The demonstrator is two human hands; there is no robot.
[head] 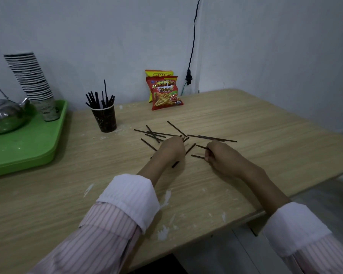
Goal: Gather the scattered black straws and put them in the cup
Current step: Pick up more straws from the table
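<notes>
While both hands work low over its middle, the light wooden table fills most of the view, its surface marked with pale smears near the front edge. At the far left sits a green tray carrying a shiny metal kettle and a tall stack of paper cups. Against the wall at the back stand two snack bags, the red one in front of the yellow one, and a black cable hangs down the wall to a plug just beside them. The left hand, coming out of a striped sleeve with a turned-back white cuff, rests knuckles-up on the table with its fingers curled down over several straws; straw ends stick out from under it on both sides, though how tightly it grips them cannot be told. The right hand lies just beside it, fingers bent in, pinching two short lengths of straw that point toward the left hand. A dark paper cup stands upright between the tray and the hands, well apart from both hands, already holding a bunch of black straws that lean out of its rim. More scattered black straws lie crisscrossed flat on the table just beyond the hands, a few stretching off to the right.
</notes>
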